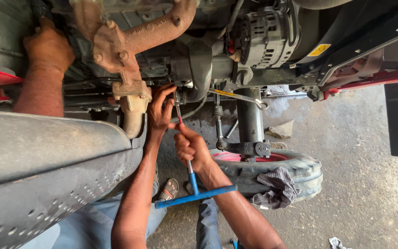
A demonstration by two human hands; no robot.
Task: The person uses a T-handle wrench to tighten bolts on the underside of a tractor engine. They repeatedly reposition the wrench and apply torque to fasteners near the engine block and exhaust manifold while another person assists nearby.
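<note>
Gripping the blue T-handle wrench [192, 182] shaft, my right hand [191, 148] is clenched; left hand [160, 110] fingers pinch its tip under the rusty exhaust manifold [130, 46]. I reckon the socket could slip off, skinning knuckles.

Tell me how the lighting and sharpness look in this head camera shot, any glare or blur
Head view: daylight is bright and washed out on the concrete floor; the engine block sits in deep shade. The grey muffler at the near edge looks soft and stretched. Both hands, left hand and right hand, and the blue T-handle wrench are sharp, with no motion blur.
</note>
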